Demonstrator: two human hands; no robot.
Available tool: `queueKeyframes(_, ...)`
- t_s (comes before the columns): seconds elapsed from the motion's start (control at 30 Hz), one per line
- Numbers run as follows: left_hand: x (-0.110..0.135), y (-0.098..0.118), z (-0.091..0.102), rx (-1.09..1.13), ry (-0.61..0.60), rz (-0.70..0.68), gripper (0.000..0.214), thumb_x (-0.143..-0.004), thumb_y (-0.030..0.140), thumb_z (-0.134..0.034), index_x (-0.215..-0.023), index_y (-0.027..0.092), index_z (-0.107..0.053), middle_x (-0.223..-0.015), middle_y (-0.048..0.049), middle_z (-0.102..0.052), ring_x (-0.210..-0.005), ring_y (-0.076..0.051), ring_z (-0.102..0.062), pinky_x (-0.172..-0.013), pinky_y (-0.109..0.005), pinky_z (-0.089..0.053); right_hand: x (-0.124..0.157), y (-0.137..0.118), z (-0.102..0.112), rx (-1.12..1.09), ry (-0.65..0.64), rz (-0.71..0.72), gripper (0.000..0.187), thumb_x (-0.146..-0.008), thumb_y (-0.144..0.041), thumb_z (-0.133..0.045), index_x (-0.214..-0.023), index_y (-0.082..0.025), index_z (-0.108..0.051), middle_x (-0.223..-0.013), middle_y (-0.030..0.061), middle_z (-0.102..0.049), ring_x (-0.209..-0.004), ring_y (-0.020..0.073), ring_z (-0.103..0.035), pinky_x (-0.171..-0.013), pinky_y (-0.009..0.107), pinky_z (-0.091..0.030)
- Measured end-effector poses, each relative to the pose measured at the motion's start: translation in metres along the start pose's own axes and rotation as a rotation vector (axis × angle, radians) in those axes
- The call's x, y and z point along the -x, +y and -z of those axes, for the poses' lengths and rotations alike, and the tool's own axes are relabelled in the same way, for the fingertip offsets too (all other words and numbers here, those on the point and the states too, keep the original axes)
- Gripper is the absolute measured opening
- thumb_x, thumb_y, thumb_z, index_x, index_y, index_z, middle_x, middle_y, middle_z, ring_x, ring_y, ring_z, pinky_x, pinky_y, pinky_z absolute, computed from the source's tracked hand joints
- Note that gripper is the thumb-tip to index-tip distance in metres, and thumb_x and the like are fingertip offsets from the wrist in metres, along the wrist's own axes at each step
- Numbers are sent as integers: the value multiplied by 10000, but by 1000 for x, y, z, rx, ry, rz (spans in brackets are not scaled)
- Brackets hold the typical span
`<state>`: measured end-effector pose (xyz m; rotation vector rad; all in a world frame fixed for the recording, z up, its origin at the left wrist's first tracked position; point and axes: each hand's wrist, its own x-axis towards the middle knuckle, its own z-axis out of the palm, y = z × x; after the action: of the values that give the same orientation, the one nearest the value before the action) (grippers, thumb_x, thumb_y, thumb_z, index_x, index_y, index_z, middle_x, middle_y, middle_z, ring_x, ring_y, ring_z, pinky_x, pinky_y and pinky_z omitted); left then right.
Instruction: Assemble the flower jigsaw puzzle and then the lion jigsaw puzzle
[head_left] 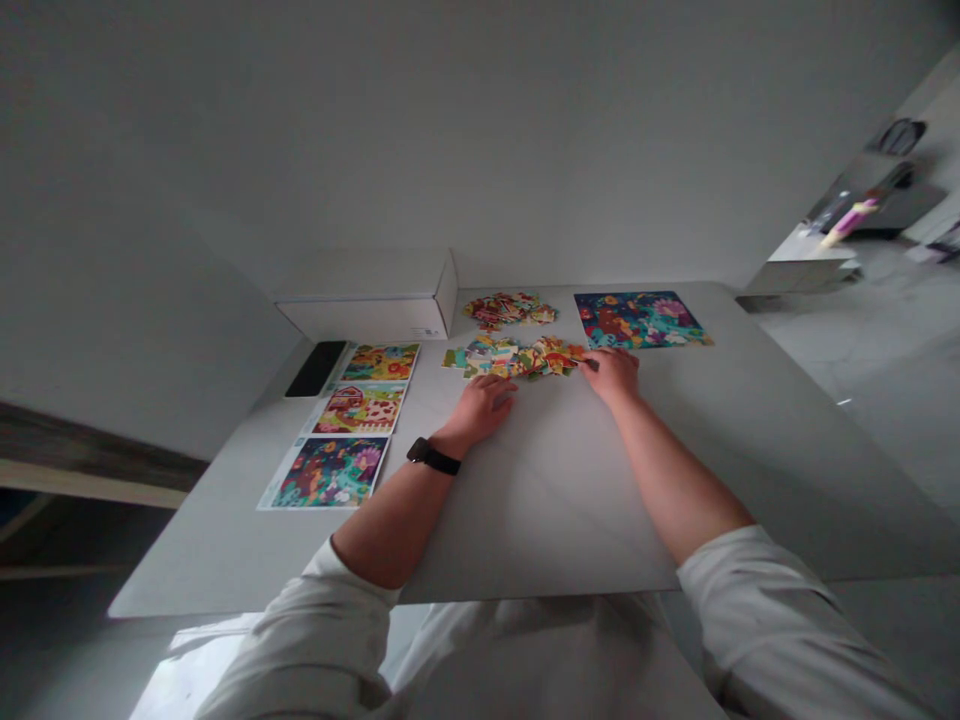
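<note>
A heap of loose colourful puzzle pieces [514, 356] lies on the white table [555, 490]. My left hand [486, 402] rests at its near edge, fingers loosely curled on the pieces, a black watch on the wrist. My right hand [613, 373] sits at the heap's right end, fingers closed in a pinch on a puzzle piece [589, 363]. A second, smaller heap of pieces [510, 309] lies farther back. An assembled dark-blue puzzle [639, 319] lies to the right of both heaps.
Three picture cards [352, 425] lie in a column at the left, with a black phone [316, 368] beside them. A white box [371, 292] stands at the back left against the wall. A shelf with objects [862, 215] is at the far right.
</note>
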<state>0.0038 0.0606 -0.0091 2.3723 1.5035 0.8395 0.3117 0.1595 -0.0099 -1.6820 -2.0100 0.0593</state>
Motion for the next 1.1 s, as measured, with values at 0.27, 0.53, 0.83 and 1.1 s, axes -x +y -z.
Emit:
queueKeyframes(0.27, 0, 2, 1, 36, 29, -28, 297, -963, 202, -639, -1218, 223, -790, -1294, -116, -773, -1237, -287, -702, -1151, -503, -546, -7, 19, 11, -472, 298, -198, 443, -1010, -508, -529, -1097, -182, -817, -929, 137, -828, -866, 288, -764, -850, 407, -588)
queueKeyframes(0.53, -2, 30, 8, 597, 163, 236, 357, -1005, 442, -699, -1277, 211, -699, -1151, -98, -781, -955, -193, -739, -756, -304, -631, 14, -33, 15, -1052, 53, 8, 555, -833, -726, -762, -1096, -237, -755, -1028, 87, -817, -939, 255, -797, -888, 415, -640)
queueKeyframes(0.83, -5, 43, 5, 1115, 160, 530, 610, -747, 512, -954, -1143, 216, -598, -910, -22, -753, -745, -135, -691, -568, -200, -541, 52, -86, 5, -968, -246, 124, 480, -896, -631, -727, -1189, -254, -766, -1050, 74, -810, -935, 240, -777, -923, 397, -620)
queueKeyframes(1.1, -5, 39, -8, 1090, 94, 478, 633, -718, 510, -973, -1100, 213, -564, -739, 39, -696, -638, -120, -652, -532, -201, -523, 44, -76, 7, -894, -138, 91, 548, -935, -632, -668, -1321, -243, -691, -1000, 50, -762, -880, 209, -715, -888, 352, -588)
